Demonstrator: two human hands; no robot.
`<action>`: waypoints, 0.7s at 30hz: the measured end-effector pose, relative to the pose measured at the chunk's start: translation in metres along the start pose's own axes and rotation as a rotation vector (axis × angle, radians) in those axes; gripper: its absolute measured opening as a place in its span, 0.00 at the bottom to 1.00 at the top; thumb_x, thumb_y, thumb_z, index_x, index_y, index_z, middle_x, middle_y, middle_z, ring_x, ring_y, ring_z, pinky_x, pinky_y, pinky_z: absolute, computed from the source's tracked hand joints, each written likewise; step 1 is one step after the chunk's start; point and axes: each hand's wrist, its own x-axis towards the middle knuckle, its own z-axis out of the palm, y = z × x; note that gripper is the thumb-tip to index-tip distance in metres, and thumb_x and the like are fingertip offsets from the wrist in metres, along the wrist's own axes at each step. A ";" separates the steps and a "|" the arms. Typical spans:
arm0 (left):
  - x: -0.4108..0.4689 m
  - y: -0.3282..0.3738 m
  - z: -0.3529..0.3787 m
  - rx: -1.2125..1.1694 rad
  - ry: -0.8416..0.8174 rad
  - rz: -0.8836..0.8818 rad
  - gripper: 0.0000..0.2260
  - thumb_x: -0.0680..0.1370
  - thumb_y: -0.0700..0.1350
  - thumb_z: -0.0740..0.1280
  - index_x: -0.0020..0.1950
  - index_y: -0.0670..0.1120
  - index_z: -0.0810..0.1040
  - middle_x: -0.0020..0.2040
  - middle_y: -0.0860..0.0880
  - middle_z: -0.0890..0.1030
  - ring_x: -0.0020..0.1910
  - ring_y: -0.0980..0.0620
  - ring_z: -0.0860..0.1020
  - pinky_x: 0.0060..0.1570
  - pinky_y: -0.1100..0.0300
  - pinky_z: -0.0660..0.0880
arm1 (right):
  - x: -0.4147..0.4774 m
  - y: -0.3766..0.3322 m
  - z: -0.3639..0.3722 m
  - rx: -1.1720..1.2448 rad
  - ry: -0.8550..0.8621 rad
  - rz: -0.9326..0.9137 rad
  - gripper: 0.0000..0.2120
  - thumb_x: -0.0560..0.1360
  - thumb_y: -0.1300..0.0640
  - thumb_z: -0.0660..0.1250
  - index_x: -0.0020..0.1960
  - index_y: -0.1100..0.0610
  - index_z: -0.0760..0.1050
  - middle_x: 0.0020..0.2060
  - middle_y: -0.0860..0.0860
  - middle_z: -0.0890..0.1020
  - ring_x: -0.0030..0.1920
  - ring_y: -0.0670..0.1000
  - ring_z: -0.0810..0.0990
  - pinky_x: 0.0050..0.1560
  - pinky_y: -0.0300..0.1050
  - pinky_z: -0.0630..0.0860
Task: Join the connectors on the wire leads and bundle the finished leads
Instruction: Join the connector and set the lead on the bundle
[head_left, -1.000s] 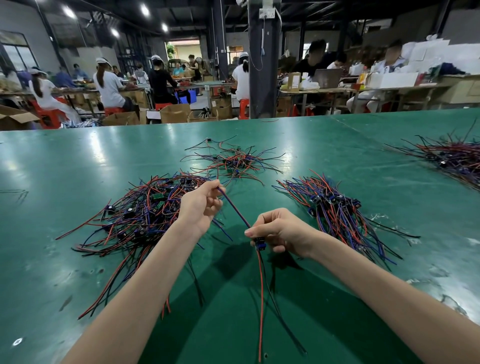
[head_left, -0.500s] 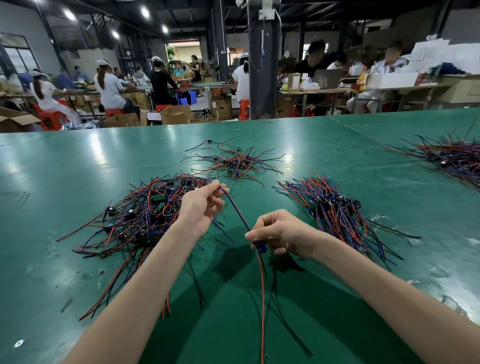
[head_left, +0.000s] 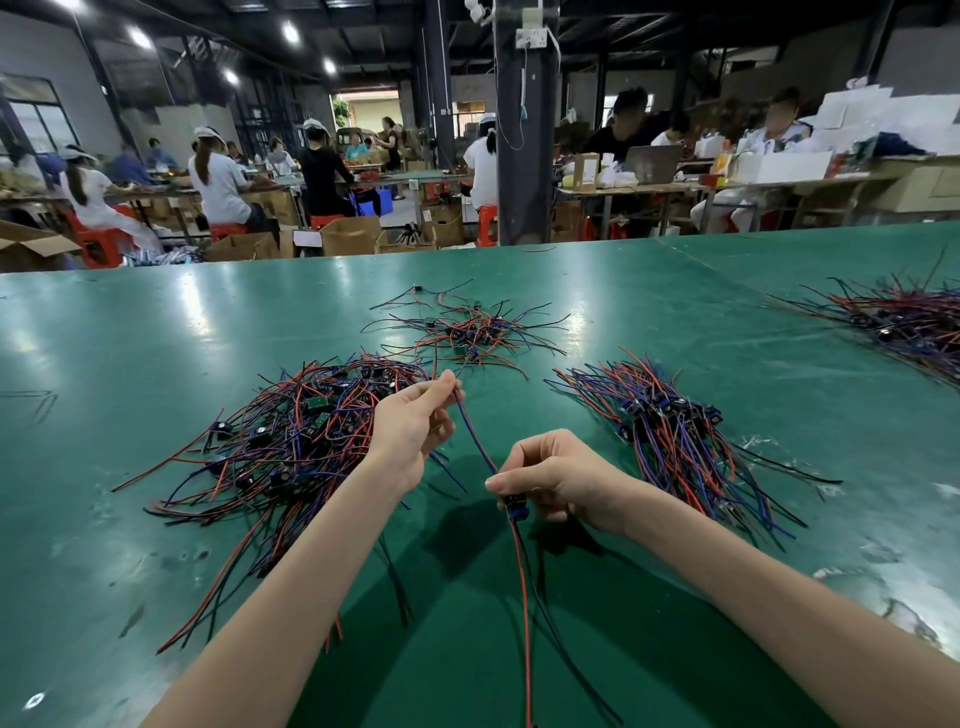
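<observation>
Item: thin blue wire lead (head_left: 475, 441), held above green table (head_left: 156, 338), toward its near edge. Grip: left hand (head_left: 410, 426) pinches the far end; right hand (head_left: 556, 478) pinches the small blue plastic connector (head_left: 516, 508). Long axis slants far-left to near-right between the hands.

Bare left hand (head_left: 410, 431), bare right hand (head_left: 556, 475). Left forearm (head_left: 291, 587) and right forearm (head_left: 753, 582) uncovered to frame edge. Slim wrists.

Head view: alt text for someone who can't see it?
Two hands hold one wire lead over a green table: left hand pinches its upper end, right hand grips its blue connector, red and black wires hanging below. Piles of leads lie either side.
</observation>
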 end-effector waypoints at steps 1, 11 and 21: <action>0.000 -0.001 0.000 0.007 -0.006 -0.004 0.05 0.74 0.43 0.71 0.41 0.42 0.82 0.33 0.50 0.81 0.26 0.58 0.70 0.27 0.66 0.74 | 0.000 0.000 0.000 -0.006 0.006 -0.003 0.11 0.70 0.65 0.73 0.32 0.59 0.74 0.28 0.54 0.81 0.18 0.44 0.63 0.20 0.32 0.58; -0.002 0.000 0.000 -0.050 -0.067 0.019 0.04 0.72 0.41 0.72 0.43 0.41 0.81 0.34 0.50 0.82 0.26 0.59 0.73 0.27 0.67 0.74 | -0.001 0.001 0.000 -0.050 0.012 0.014 0.11 0.70 0.65 0.73 0.31 0.60 0.74 0.26 0.54 0.80 0.17 0.44 0.63 0.20 0.32 0.58; -0.001 0.002 0.000 -0.044 -0.017 0.075 0.03 0.73 0.38 0.71 0.42 0.39 0.79 0.35 0.46 0.79 0.29 0.56 0.73 0.29 0.67 0.76 | -0.001 0.001 0.000 -0.065 0.015 0.025 0.11 0.69 0.65 0.73 0.31 0.59 0.74 0.27 0.55 0.80 0.19 0.46 0.63 0.19 0.33 0.58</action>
